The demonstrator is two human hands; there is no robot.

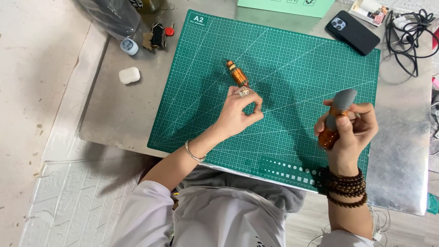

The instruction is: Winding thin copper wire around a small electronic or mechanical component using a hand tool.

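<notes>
Right hand (350, 130) fingers wrapped round shiny copper wire spool with grey cap (336, 116), above green cutting mat (292, 68). Left hand (238, 112) fingers pinched by small copper coil (237, 73) lying on mat; holding it or not, cannot tell. Both coils look wound.

Grey metal table (114, 110), pale concrete floor (32, 91), white textured tile (68, 201), even light

matt green rubbery cutting mat (292, 59), glossy copper-wound coil (237, 73), dull metal table (402, 151)

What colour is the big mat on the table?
The cutting mat is dark green with a fine white grid and diagonal lines; the head view shows it.
</notes>
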